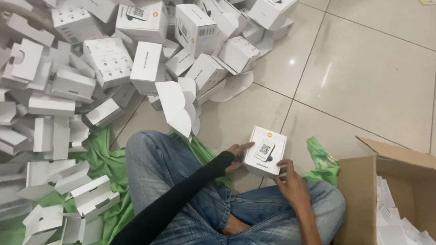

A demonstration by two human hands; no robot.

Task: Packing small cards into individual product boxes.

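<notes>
White cardboard throughout: small white rectangular cardboard box (265, 151), closed, held above the crossed legs in blue denim jeans (207, 212), at centre frame. Box face up, showing a printed picture of a device and a small orange round mark near one corner.

Left hand (237, 156), with black long sleeve (173, 200): closed on the left edge of the box, index finger extended along the upper left side, thumb underneath.

Right hand (290, 182), bare forearm: closed on the lower right corner of the box, fingertips touching the lower edge.

Surroundings:
- Large heap of identical white printed boxes (147, 37), upper left, tumbled at all angles on the floor, reaching to the top edge of the frame.
- Mass of flat and half-folded white cardboard inserts (40, 142), left side, lying partly on a green cloth (101, 181) spread beneath the legs. Further corner of the same cloth visible to the right of the held box.
- Open brown corrugated carton (359, 207), lower right, just beside the right knee, flaps raised; white paper leaflets (398, 234) stacked loosely inside.
- Beige glossy floor tiles (372, 71), upper right, with dark grout lines and light reflections.

Held box well apart from the heap, near the carton, touching only the two hands.
</notes>
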